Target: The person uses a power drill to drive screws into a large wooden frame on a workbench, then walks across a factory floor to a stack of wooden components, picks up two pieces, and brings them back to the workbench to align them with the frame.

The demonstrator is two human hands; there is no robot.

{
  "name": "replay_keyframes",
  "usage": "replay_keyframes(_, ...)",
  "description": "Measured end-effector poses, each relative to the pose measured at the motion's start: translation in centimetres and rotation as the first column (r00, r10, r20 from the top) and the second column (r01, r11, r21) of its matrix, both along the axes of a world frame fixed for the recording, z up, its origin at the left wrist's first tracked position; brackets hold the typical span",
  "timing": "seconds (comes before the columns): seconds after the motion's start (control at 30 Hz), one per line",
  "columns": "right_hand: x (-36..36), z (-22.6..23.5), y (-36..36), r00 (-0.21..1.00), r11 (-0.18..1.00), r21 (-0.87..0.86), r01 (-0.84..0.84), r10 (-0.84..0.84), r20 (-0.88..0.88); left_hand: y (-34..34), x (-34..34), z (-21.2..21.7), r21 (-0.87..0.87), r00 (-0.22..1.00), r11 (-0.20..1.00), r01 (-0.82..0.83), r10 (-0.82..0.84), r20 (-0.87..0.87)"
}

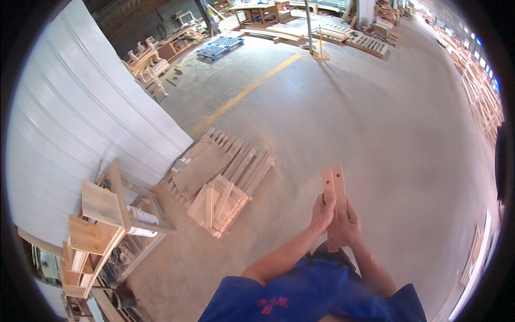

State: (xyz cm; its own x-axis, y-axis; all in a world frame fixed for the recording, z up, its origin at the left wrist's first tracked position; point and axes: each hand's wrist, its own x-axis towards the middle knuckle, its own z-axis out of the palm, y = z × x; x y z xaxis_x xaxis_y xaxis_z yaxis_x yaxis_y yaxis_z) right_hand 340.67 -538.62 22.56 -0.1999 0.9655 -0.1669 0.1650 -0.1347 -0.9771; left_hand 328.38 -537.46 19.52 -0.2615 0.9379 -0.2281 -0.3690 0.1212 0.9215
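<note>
Two narrow wooden slats (337, 201) are held side by side in front of my body, long sides together and ends slightly offset. Each slat has a dark round hole near its far end. My left hand (323, 212) is closed on the left edge of the pair, thumb lying on top. From the other side my right hand (351, 222) grips the right edge, its fingers partly hidden by the wood. The near ends of the slats reach down close to my blue shirt (316, 290).
Left of me, a wooden pallet (252, 172) carries a flat board (201, 170) and a stack of wood pieces (217, 206). A wooden workbench (123, 201) with white buckets (144, 216) stands by the white metal wall (91, 91). Farther off are a blue pallet (220, 47) and a thin post (308, 24).
</note>
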Motion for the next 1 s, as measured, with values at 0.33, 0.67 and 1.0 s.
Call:
replay_keyframes(0.33,-9.3,-2.7,34.2,0.980,0.981,0.052,-0.188,0.191,-0.060,32.9,-9.1,-2.2,-0.068,0.938,0.941,-0.332,0.322,-0.131)
replay_keyframes(0.67,-21.0,0.0,63.0,0.923,0.923,0.029,-0.384,0.384,0.005,59.3,-21.5,-0.6,-0.151,0.887,0.881,-0.449,0.460,0.043)
replay_keyframes(1.0,-33.4,-5.3,92.8,0.916,0.926,-0.051,-0.375,0.361,-0.174,87.2,-35.4,-3.2,-0.168,0.899,0.902,-0.398,0.420,0.126)
